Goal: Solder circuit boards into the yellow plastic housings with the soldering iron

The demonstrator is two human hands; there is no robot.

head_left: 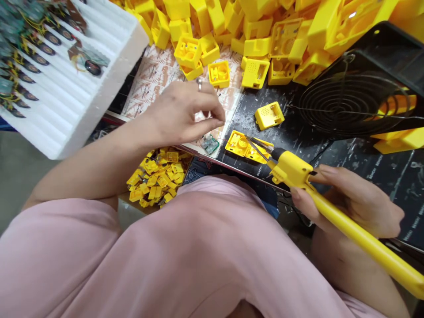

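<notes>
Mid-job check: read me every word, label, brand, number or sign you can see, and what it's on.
"BENCH": printed several times on the black work surface; some repeats are too blurred to read.
Yellow soldering gun: no lettering I can read.
Circuit board: any markings are too small to read.
Patterned sheet: brown print, no words I can make out.
No readable numbers.
</notes>
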